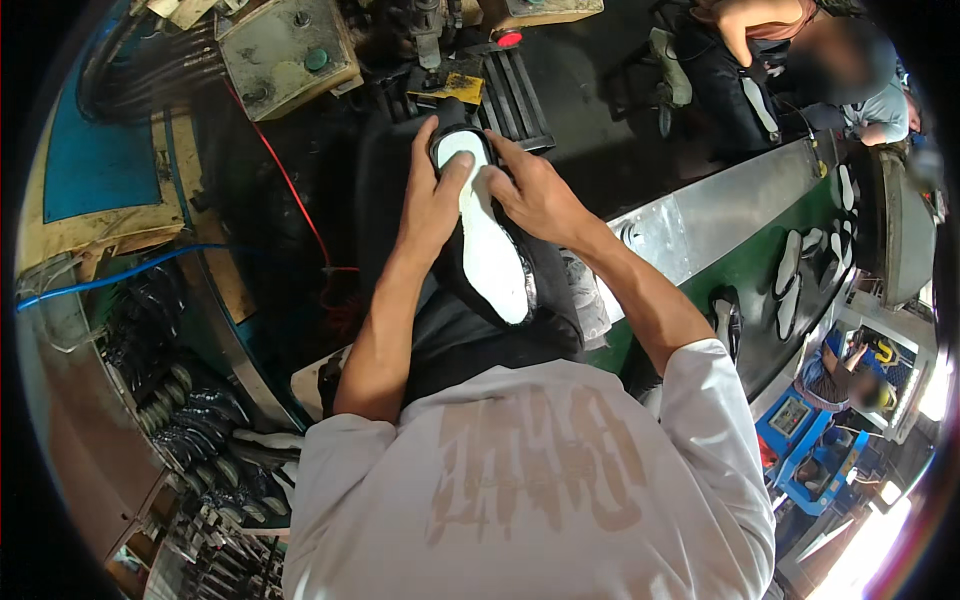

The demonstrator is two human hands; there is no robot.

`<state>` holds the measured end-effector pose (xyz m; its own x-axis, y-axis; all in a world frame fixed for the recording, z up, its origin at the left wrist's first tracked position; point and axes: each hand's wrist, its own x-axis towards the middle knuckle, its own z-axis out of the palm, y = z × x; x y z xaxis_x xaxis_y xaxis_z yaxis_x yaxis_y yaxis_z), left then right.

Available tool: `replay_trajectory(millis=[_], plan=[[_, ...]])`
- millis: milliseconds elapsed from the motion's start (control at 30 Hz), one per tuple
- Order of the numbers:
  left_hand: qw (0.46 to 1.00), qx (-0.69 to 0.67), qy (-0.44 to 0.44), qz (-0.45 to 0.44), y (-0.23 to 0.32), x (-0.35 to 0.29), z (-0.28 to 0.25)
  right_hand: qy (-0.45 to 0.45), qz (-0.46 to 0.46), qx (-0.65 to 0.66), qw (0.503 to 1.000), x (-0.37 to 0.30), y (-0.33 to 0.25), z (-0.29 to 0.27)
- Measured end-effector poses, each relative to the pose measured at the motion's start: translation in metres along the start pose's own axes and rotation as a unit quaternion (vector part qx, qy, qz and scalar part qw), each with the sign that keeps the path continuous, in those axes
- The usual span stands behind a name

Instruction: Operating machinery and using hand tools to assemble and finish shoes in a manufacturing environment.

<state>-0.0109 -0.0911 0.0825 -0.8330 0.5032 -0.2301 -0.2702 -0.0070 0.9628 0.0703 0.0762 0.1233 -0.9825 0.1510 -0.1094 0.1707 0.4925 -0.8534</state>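
Note:
Between my two hands is a black shoe upper, bottom side up, with a white sole-shaped board [493, 262] covering its underside. My left hand [437, 190] grips the far end from the left, its thumb pressed on the white board. From the right, my right hand [533, 192] closes round the same end, with its thumb at the board's edge. The wider end of the piece points toward my body, over my dark-clothed lap. Beneath the shoe, my fingers are partly hidden.
Ahead stands a machine with a yellow plate [462, 87] and a box with a green button [318, 60]. At right, a green conveyor [690, 300] carries several shoe pieces. Dark shoes [205, 430] fill a rack at left. A co-worker [760, 50] sits at the far right.

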Motion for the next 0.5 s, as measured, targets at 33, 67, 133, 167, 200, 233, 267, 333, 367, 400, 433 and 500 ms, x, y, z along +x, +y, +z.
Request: replay_trajectory(millis=[33,67,133,167,200,233,267,333,367,400,433,500], plan=[[0.995,-0.095,-0.029,-0.03,0.001,-0.002,-0.002,-0.035,0.067,0.052,0.996,-0.005,-0.004,-0.001],[0.971,-0.226,-0.072,-0.029,-0.009,-0.003,-0.009,-0.036,0.068,0.051,0.996,-0.012,0.004,0.005],[0.928,-0.359,-0.086,-0.049,-0.04,-0.01,-0.01,0.019,0.123,0.405,0.906,-0.023,0.031,0.023],[0.869,-0.48,-0.095,-0.07,-0.047,-0.016,-0.011,0.018,0.126,0.408,0.904,-0.025,0.032,0.026],[0.917,-0.387,-0.082,-0.057,-0.055,-0.02,-0.004,0.019,0.146,0.412,0.899,-0.028,0.033,0.03],[0.917,-0.385,-0.083,-0.065,-0.054,-0.024,0.001,0.025,0.168,0.416,0.893,-0.033,0.034,0.035],[0.954,-0.291,-0.069,-0.035,-0.05,-0.027,0.004,0.029,0.173,0.419,0.891,-0.036,0.035,0.038],[0.988,-0.146,-0.05,0.0,-0.05,-0.03,0.006,0.07,0.111,0.251,0.959,-0.037,0.034,0.041],[0.988,-0.145,-0.055,-0.001,-0.033,-0.024,0.007,0.092,0.077,0.161,0.98,-0.035,0.035,0.04],[0.959,-0.232,-0.002,-0.16,-0.013,-0.015,0.004,0.109,0.09,0.134,0.981,-0.035,0.035,0.042],[0.896,-0.312,0.055,-0.311,0.002,-0.012,0.002,0.11,0.088,0.134,0.981,-0.034,0.034,0.042],[0.972,-0.179,0.006,-0.155,-0.042,-0.025,0.003,0.085,0.115,0.108,0.984,-0.032,0.029,0.043]])
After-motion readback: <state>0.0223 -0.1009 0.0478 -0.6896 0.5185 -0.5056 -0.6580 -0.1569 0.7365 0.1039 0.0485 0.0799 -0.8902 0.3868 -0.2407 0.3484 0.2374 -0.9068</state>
